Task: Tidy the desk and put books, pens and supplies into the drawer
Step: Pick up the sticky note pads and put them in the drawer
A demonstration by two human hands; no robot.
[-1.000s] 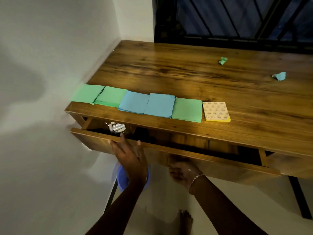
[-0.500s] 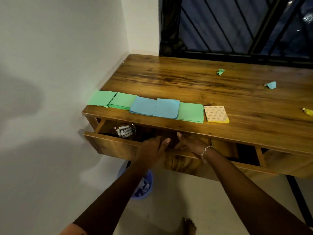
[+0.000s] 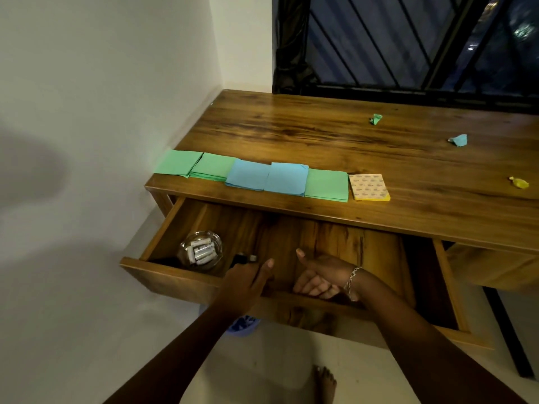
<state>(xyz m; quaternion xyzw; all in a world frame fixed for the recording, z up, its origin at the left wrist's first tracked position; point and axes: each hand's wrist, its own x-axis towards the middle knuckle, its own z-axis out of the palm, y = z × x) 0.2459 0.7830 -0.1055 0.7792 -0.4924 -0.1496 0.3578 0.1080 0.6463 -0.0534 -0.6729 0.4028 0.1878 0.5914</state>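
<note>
The drawer (image 3: 335, 237) is now pulled far out from under the desk (image 3: 379, 147); half a second ago it showed only a narrow gap, and a second ago barely a slit. Left hand (image 3: 245, 282) sits on the drawer's front edge at lower centre, fingers curled over the wood, gripping it. Right hand (image 3: 322, 275) is inside the drawer just to its right, palm turned up, fingers loosely curled and thumb raised, holding nothing, a bracelet (image 3: 351, 279) at the wrist.

Inside the drawer, at its left end, a clear glass bowl (image 3: 200, 252) holds several small white cylinders, batteries by the look of them. A small dark object (image 3: 246, 258) lies just right of the bowl; what it is, cannot tell.

Across the desk's front edge, mid-frame, lies the row of green and blue paper stacks (image 3: 256, 177), with a yellow sticky-note pad (image 3: 369, 187) at its right end. Crumpled scraps sit toward the right: green (image 3: 375, 119), blue (image 3: 458, 140), yellow (image 3: 519, 182).
</note>
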